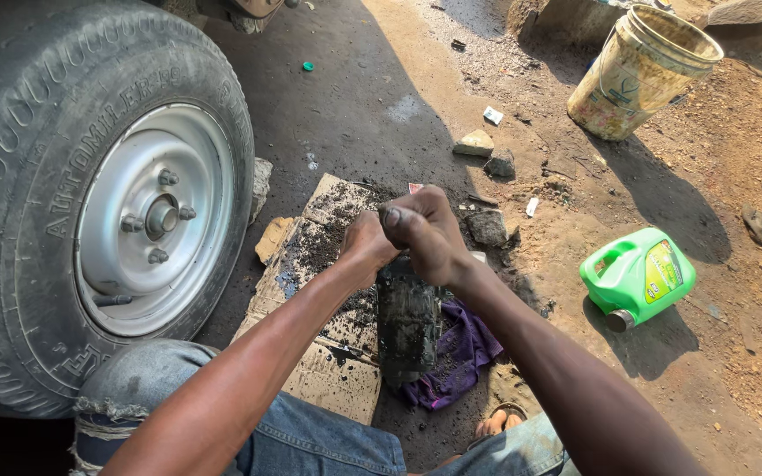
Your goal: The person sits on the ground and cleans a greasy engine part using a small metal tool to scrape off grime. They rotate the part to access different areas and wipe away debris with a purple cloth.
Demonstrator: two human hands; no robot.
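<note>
- I see my right hand (425,231) curled into a tight fist around the top of a grimy dark cylindrical part (407,326).
- My left hand (367,247) is closed too, pressed against the right at the same top end.
- The part stands upright on a purple rag (465,348) and dirty cardboard (328,264), just beside the wheel (108,203).

Beside us on the left stands a large tyre (11,159) with a silver wheel rim (156,220). Across the dirt ground (381,97) we see a dirty yellowish bucket (641,75) upright at the far right, a green jug (637,275) lying on its side, and scattered stones (475,144).
</note>
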